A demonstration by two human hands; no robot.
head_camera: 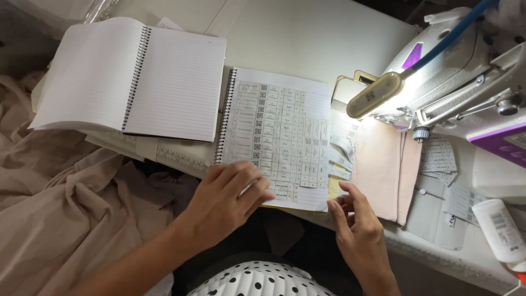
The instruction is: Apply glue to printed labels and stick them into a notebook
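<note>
A spiral notebook page covered with small printed stickers in a grid (276, 131) lies on the white table. My left hand (227, 200) rests flat on its lower left corner, fingers together, pressing the page. My right hand (359, 227) is at the page's lower right corner, its fingers curled near loose sticker slips (341, 151). Whether it pinches a slip or the page edge is unclear. A piece of pale pink fabric (383, 164) lies just right of the hand, under the sewing machine's lamp.
An open lined spiral notebook (131, 77) lies at the upper left. A white sewing machine (466, 71) with purple trim stands at the upper right. Beige fabric (60, 208) is heaped at the left. A white bottle (501, 230) lies at the right edge, with more slips (438, 156) nearby.
</note>
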